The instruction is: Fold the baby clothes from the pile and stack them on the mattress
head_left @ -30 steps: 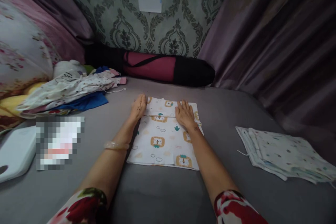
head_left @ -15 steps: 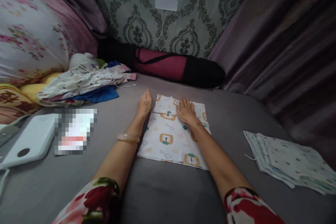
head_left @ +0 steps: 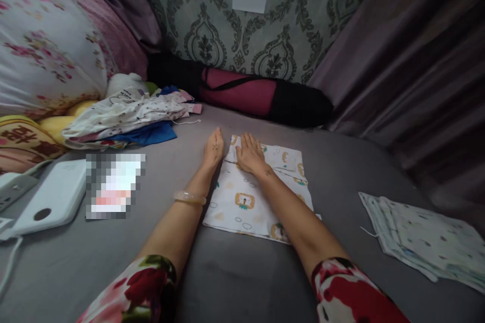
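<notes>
A white cloth with lion-face prints [head_left: 244, 201] lies folded on the grey bed surface [head_left: 242, 272], with a folded-over strip along its far edge. My right hand [head_left: 250, 154] rests palm down on the far left part of that strip, fingers extended and slightly apart. Just beside the cloth's far left corner, my left hand [head_left: 214, 147] stands on its edge with its fingers close together. Its palm side is hidden, so I cannot make out whether anything is in it.
Folded pale cloths [head_left: 424, 234] lie at right. A long black and maroon bag [head_left: 238, 92] lies along the wall. At left are crumpled clothes [head_left: 129, 118], a white power bank [head_left: 55, 197], a blurred-out flat object [head_left: 113, 186] and a floral pillow [head_left: 49, 40].
My right hand has slid left across the far strip of the cloth, from its middle to near its left corner. The whole view has shifted slightly; my left hand keeps its place beside the cloth.
</notes>
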`<state>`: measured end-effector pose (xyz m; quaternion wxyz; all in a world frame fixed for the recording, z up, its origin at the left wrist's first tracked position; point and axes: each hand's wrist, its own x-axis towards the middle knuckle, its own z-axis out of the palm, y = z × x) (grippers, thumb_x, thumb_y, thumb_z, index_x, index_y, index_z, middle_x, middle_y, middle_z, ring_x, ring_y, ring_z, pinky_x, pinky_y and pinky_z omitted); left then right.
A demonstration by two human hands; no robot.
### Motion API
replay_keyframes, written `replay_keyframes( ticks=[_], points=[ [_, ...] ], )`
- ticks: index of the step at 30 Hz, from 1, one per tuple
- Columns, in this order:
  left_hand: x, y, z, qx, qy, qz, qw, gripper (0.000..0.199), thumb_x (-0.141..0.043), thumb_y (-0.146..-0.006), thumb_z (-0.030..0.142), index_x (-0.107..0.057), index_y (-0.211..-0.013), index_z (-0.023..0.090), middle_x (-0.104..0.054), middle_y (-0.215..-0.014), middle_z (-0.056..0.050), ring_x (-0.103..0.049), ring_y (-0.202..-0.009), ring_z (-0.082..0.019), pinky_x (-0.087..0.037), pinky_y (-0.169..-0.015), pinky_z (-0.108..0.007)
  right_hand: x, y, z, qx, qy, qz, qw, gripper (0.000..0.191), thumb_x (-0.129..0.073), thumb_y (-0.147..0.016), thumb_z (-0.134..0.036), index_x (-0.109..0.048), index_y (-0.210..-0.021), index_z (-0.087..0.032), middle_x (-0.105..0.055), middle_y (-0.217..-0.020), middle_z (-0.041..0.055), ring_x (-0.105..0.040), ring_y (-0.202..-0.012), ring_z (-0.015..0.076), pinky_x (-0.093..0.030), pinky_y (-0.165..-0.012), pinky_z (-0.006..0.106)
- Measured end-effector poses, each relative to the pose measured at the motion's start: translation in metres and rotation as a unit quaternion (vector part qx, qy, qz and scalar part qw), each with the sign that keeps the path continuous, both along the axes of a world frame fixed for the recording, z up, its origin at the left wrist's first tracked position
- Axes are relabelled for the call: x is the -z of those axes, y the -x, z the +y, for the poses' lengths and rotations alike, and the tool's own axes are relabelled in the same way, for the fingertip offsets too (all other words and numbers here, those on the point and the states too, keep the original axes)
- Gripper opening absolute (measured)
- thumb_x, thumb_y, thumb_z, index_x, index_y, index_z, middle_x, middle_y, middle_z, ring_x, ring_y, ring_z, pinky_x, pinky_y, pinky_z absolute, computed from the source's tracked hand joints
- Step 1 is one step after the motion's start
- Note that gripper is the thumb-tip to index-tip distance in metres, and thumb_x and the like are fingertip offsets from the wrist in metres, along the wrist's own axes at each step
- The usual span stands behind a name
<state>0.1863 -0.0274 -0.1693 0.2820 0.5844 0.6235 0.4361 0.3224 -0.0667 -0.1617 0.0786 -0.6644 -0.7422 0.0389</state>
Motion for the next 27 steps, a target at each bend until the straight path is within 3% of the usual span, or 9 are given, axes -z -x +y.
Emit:
replay_keyframes(
  ticks=[5,10,15,20,24,27],
  points=[
    [0.0,0.002,0.0,-0.004,0.007,0.0,1.0,0.057,-0.017,-0.098,0.04,-0.061,-0.12,0.011,-0.058,-0.133,-0.015,-0.049,-0.129,-0.024,-0.037,-0.108,-0.037,0.008,0.034,0.017,-0.025,0.007,0.004,1.0,0.059,-0.024,-0.098,-0.034,-0.029,-0.148,-0.003,-0.027,-0.156,0.0138,-0.019,-0.145,0.0244,-0.01,-0.117,0.04],
    [-0.001,0.001,-0.002,0.002,-0.002,0.008,1.0,0.056,-0.018,-0.098,0.039,-0.062,-0.118,0.01,-0.061,-0.13,-0.016,-0.05,-0.128,-0.026,-0.037,-0.108,-0.039,0.008,0.036,0.022,-0.021,0.015,0.013,1.0,0.06,-0.022,-0.098,-0.035,-0.027,-0.149,-0.002,-0.026,-0.156,0.0147,-0.019,-0.145,0.0251,-0.012,-0.117,0.041],
    [0.0,-0.001,-0.001,0.01,-0.012,0.015,1.0,0.058,-0.019,-0.097,0.041,-0.063,-0.117,0.01,-0.062,-0.127,-0.017,-0.052,-0.126,-0.027,-0.037,-0.108,-0.04,-0.002,0.041,0.02,-0.042,0.016,-0.003,0.999,0.06,-0.028,-0.097,-0.033,-0.028,-0.148,-0.001,-0.022,-0.157,0.0163,-0.013,-0.146,0.0263,-0.004,-0.118,0.045],
    [0.003,0.0,0.001,0.018,-0.019,0.019,0.999,0.056,-0.02,-0.097,0.039,-0.06,-0.121,0.01,-0.061,-0.129,-0.016,-0.051,-0.126,-0.025,-0.037,-0.108,-0.04,0.012,0.051,0.02,-0.044,0.017,0.017,0.999,0.061,-0.038,-0.092,-0.025,-0.029,-0.147,-0.001,-0.022,-0.157,0.0169,-0.015,-0.146,0.0257,-0.009,-0.118,0.043],
    [0.003,-0.002,0.0,0.043,-0.034,0.032,0.998,0.055,-0.022,-0.096,0.042,-0.061,-0.118,0.01,-0.064,-0.123,-0.017,-0.056,-0.12,-0.027,-0.04,-0.104,-0.039,0.006,0.037,0.019,-0.065,0.002,0.09,0.994,0.059,-0.033,-0.096,-0.027,-0.025,-0.15,-0.005,-0.021,-0.158,0.0138,-0.016,-0.146,0.021,-0.014,-0.118,0.036],
    [0.005,-0.006,-0.002,0.072,-0.081,0.064,0.992,0.051,-0.03,-0.095,0.043,-0.06,-0.12,0.01,-0.064,-0.123,-0.017,-0.058,-0.117,-0.027,-0.043,-0.102,-0.041,-0.009,0.009,0.009,-0.026,-0.042,0.11,0.993,0.059,-0.03,-0.097,-0.029,-0.023,-0.15,-0.004,-0.018,-0.159,0.0134,-0.013,-0.147,0.0211,-0.012,-0.118,0.036]
  ],
)
